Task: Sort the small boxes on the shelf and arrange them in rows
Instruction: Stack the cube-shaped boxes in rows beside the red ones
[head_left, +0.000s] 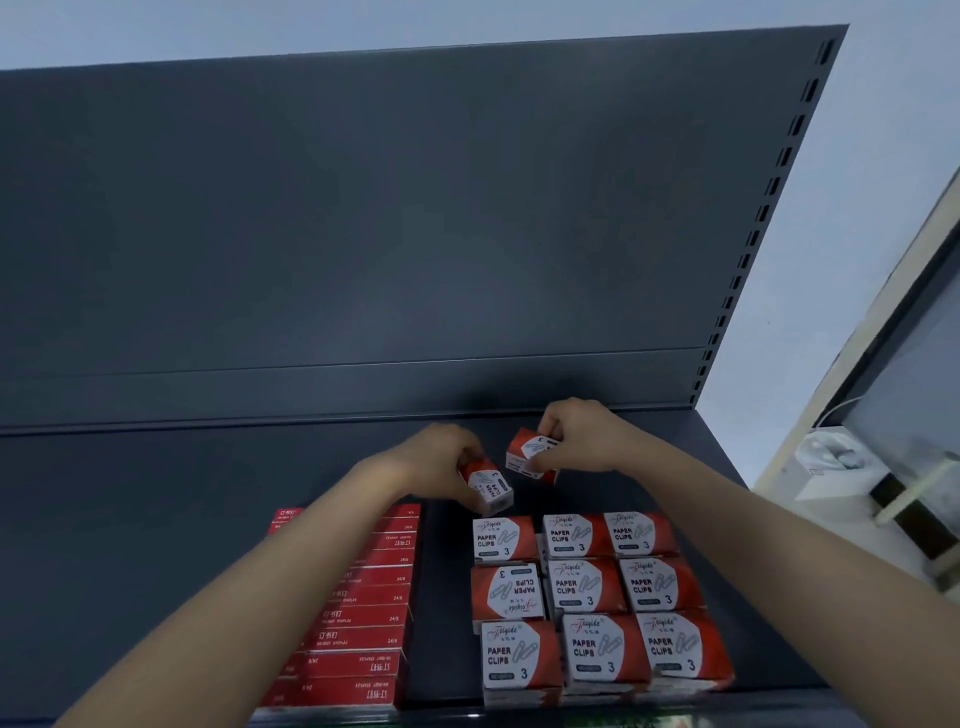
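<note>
Grid of clip boxes (587, 587) mostly built, we judge; staple boxes (358, 613) left of grid lined up. Behind grid our left hand (436, 457) grips loose box (488, 486), right hand (576, 436) grips second box (530, 457); both unplaced.

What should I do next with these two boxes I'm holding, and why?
Probably lower the left box, gripped by the left hand, onto the bare shelf behind the left column of the grid, starting a fourth row. The right hand grips the right box, and the three rows look full.
</note>
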